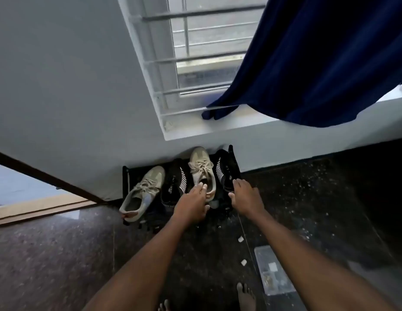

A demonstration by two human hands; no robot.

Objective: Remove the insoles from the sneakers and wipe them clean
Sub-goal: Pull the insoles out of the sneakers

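Task barely begun: no insole removed or wiped. At beige sneaker [201,169] collar, left hand [193,204] set, clamp not determinable; right hand [246,195] laid on black sneaker [224,170], fingers straight, unclamped.

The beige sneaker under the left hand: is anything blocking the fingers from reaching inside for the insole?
Nothing visible does. The left hand rests its fingertips at the open mouth of the beige sneaker; its laces sit farther toward the toe. The inside is too dark to show the insole.
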